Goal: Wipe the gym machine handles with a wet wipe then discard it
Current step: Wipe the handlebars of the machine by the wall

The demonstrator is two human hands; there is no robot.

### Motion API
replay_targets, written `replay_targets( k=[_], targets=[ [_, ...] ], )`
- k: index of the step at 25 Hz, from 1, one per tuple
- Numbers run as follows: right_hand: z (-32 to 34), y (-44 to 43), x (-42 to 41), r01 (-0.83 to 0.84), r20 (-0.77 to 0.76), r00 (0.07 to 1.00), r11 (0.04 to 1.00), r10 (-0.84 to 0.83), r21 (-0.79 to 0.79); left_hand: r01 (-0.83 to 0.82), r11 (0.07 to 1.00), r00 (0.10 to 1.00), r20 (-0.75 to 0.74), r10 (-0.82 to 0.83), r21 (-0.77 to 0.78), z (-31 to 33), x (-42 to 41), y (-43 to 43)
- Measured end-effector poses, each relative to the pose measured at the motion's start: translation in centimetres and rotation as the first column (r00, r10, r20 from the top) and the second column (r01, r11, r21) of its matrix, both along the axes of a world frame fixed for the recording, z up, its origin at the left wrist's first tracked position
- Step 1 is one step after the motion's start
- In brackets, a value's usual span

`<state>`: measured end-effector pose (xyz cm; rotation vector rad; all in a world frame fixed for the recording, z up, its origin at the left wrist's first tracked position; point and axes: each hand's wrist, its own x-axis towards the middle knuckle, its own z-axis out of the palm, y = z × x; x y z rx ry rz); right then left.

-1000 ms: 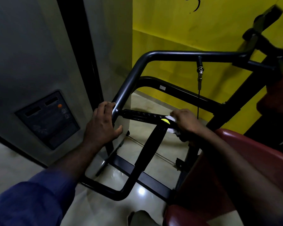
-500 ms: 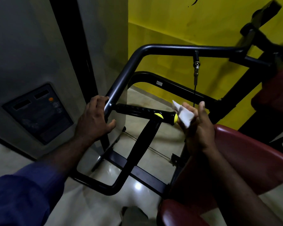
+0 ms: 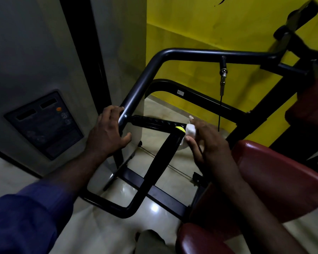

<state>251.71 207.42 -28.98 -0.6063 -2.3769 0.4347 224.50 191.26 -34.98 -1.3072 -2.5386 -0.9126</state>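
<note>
Left hand (image 3: pixel 108 131) wrapped round the dark grey curved steel tube (image 3: pixel 141 83) of the machine frame, fingers over the top, thumb below. Right hand (image 3: pixel 209 143) pinches a crumpled white wet wipe (image 3: pixel 190 130) between thumb and fingers, and the wipe touches the yellow-capped end of the black ribbed handle grip (image 3: pixel 154 123). Red padded vinyl seat (image 3: pixel 283 180) lies just beside the right forearm, yellow painted wall (image 3: pixel 209 24) behind.

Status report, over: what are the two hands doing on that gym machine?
Left hand grips the grey bar. Right hand holds the white wipe against the end of the black handle. Nothing in the way.
</note>
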Motion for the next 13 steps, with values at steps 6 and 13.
replay_targets(
  k=[6, 13],
  targets=[
    [2.5, 1.7, -4.0, 0.093, 0.193, 0.981, 0.933, -0.025, -0.348, -0.004, 1.0, 1.0, 0.021, 0.004, 0.003, 0.3, 0.2, -0.1],
    [6.2, 5.5, -4.6, 0.105, 0.362, 0.82, 0.505, 0.443, -0.857, -0.002, 1.0, 0.999, 0.033, 0.002, 0.003, 0.4, 0.2, 0.0]
  ],
)
